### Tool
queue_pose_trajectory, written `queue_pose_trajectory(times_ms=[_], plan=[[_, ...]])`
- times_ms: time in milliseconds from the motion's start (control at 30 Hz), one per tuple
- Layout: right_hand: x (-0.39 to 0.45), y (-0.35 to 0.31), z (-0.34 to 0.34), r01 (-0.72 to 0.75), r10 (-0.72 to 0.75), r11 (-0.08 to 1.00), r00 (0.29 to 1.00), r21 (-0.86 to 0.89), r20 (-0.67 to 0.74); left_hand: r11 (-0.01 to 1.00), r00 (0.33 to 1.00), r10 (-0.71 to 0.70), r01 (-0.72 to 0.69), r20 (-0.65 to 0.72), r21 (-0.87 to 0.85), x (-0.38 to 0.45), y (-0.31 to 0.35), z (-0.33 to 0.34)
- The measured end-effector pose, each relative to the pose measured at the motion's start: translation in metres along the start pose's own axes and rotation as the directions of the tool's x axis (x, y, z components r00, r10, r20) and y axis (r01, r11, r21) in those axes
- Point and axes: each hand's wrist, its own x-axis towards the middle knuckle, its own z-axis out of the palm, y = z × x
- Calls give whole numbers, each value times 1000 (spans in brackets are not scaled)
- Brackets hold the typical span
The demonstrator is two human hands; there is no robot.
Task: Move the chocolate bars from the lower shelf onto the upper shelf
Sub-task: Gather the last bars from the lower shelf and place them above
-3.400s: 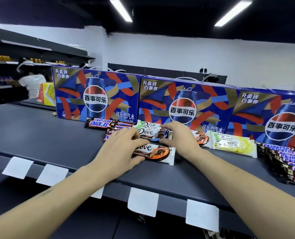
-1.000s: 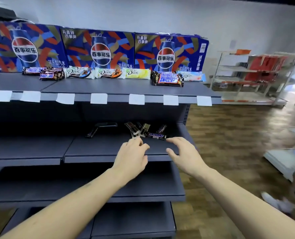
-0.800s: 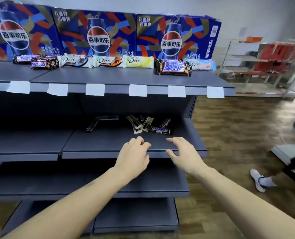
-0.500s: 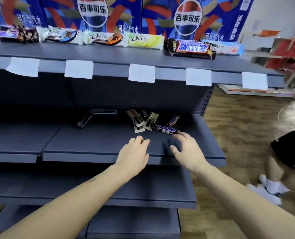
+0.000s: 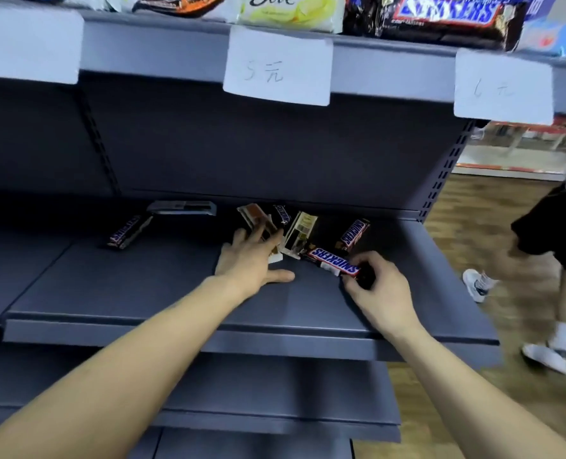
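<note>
Glossy film wraps the Snickers bar (image 5: 336, 264) lying on the lower shelf (image 5: 175, 286), so it is judged light, stiff and slippery (best pinched across its end). Its near end is pinched by the right hand (image 5: 379, 286). The left hand (image 5: 253, 260) lies spread over a Dove bar (image 5: 255, 218), not yet gripped.

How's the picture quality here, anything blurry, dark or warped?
Head view: the passer-by at right is motion-blurred; the back of the lower shelf lies in deep shadow, dimming the bars; wide-angle bend tilts the upper shelf edge; the Snickers bar at the right hand reads clearly.
</note>
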Motion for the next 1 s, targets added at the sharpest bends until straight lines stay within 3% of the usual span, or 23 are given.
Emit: queue_pose_trajectory(times_ms=[133, 333, 433, 533, 700, 833, 1000], plan=[[-8, -6, -7, -43, 38, 993, 998, 107, 48, 996, 991, -61, 53, -121, -68, -15, 5, 7], [-28, -22, -8, -3, 4, 1000, 994, -2, 107, 998, 957, -29, 45, -290, 48, -60, 15, 16], [-42, -39, -3, 17, -28, 997, 989, 73, 143, 989, 962, -48, 8, -267, -150, -81, 5, 11], [-41, -51, 3, 42, -64, 994, 971, 102, 232, 898, 958, -142, 19, -248, -439, -97, -9, -4], [-23, -55, 9, 100, -6, 965, 932, -241, 362, 733, 955, -275, 134, -110, -667, -112, -34, -17], [-20, -54, 9, 18, 56, 940, 977, -342, 206, 759, 953, -298, 206, -49, -617, -122, -45, -20], [-22, -51, 7, -8, 68, 937, 985, -349, 159, 872, 961, -263, 198, -87, -448, -127, -42, -23]])
